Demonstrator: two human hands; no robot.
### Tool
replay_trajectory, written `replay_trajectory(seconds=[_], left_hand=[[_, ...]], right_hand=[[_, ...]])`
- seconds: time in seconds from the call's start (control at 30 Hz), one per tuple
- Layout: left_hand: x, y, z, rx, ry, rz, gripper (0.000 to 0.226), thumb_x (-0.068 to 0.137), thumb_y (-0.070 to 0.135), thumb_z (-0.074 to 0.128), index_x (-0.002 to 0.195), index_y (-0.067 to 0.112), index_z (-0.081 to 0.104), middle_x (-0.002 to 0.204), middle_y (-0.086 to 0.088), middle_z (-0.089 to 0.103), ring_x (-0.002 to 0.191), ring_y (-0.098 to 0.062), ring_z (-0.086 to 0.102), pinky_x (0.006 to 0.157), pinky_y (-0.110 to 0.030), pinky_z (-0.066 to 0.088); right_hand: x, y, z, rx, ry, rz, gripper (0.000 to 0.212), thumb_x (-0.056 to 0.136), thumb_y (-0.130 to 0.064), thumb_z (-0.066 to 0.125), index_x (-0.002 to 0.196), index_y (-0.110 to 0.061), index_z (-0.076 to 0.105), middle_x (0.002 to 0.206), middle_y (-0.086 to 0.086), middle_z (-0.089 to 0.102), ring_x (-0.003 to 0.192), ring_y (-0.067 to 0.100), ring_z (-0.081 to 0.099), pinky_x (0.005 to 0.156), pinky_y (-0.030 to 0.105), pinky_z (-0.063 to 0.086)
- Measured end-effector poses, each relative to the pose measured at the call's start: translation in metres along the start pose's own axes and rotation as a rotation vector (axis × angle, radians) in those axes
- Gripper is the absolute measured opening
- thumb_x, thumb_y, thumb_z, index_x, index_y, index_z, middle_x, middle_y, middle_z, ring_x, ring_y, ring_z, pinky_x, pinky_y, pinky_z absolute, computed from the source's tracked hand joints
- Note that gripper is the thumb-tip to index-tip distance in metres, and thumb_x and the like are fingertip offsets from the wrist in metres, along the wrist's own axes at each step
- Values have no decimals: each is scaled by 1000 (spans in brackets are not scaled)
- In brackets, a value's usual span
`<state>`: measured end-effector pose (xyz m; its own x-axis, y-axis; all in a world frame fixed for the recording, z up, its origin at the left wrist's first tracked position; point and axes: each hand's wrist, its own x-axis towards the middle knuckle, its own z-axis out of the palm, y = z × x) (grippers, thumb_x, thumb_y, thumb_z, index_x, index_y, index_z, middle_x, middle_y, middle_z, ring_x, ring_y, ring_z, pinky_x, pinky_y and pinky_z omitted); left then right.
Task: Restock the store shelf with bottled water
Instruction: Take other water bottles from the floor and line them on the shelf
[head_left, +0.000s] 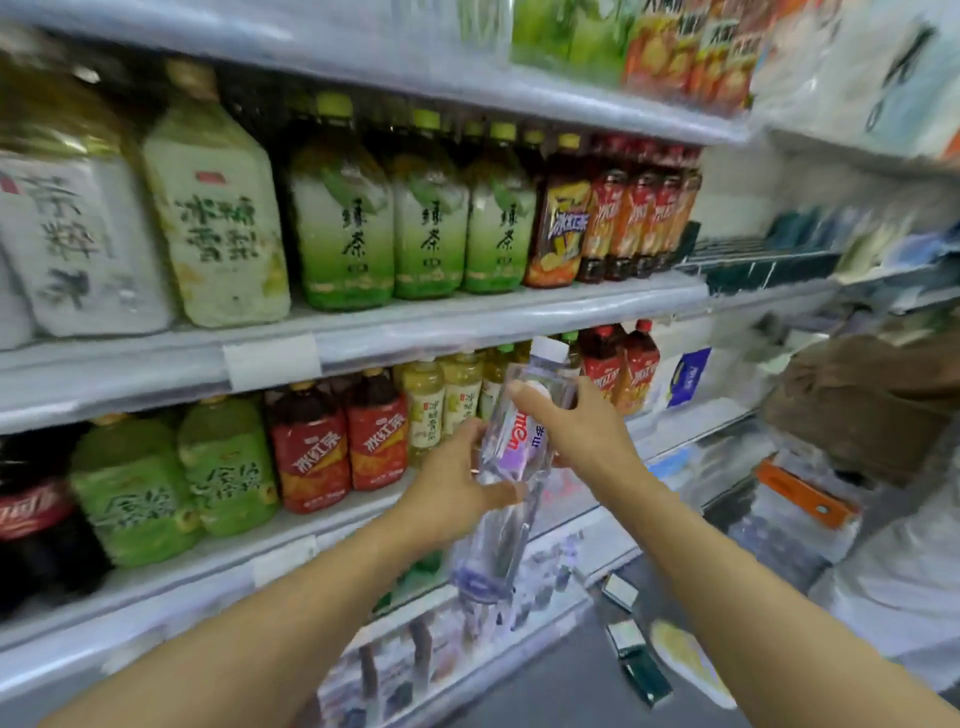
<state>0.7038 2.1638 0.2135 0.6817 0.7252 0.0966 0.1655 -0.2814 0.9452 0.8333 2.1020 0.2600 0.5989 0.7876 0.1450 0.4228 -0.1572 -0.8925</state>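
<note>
in the head view, a clear water bottle (519, 441) with a white cap is being held at the centre of the frame, tilted with its cap toward the upper right, in front of the middle shelf (363, 343). the left hand (457, 488) is being curled round its midsection from the left, while the right hand (576, 431) is being wrapped round its upper part. green tea bottles (384, 218) are being displayed at upper centre, red tea bottles (337, 441) at centre left.

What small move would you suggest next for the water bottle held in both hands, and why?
Probably carry the water bottle rightward toward the open stretch of shelf beyond the red tea bottles. Both the left hand and the right hand already grip it, and drinks fill the shelf directly behind.
</note>
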Motion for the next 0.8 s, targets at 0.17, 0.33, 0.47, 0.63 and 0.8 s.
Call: replay_trajectory(seconds=[0.17,0.33,0.47,0.63,0.8], left_hand=[[-11,65,-51,37,143,75,64,53,37,80,110,26,52,107,0,68,98,-19,65,92,-46,50],[-34,121,-107,34,329,116,39,74,13,78,91,31,48,99,-8,68,91,-23,66,83,-37,54],[-58,156,-154,53,456,153,39,74,15,78,97,29,50,91,-3,70,87,-21,67,81,-37,52],[-96,193,-210,128,590,169,41,77,23,75,111,25,50,98,0,66,92,-16,63,77,-30,50],[-118,221,-266,147,649,182,42,79,25,74,114,22,50,95,-3,69,85,-16,67,74,-35,55]], right_hand=[[-7,-85,-10,-37,-52,-197,52,76,-64,61,104,-21,52,94,-4,61,86,14,59,70,33,48],[-18,-157,-9,-77,-77,-465,52,85,-56,57,126,-27,44,115,-11,53,108,11,51,86,28,40],[-20,-202,4,-68,-35,-631,49,90,-43,57,133,-23,43,121,-4,52,110,11,49,89,26,38],[-13,-245,31,-177,-27,-751,53,89,-29,62,136,-20,40,132,0,45,120,11,42,98,25,33],[-7,-290,67,-203,-76,-827,56,89,-29,62,138,-20,35,136,0,39,128,16,37,105,29,32]])
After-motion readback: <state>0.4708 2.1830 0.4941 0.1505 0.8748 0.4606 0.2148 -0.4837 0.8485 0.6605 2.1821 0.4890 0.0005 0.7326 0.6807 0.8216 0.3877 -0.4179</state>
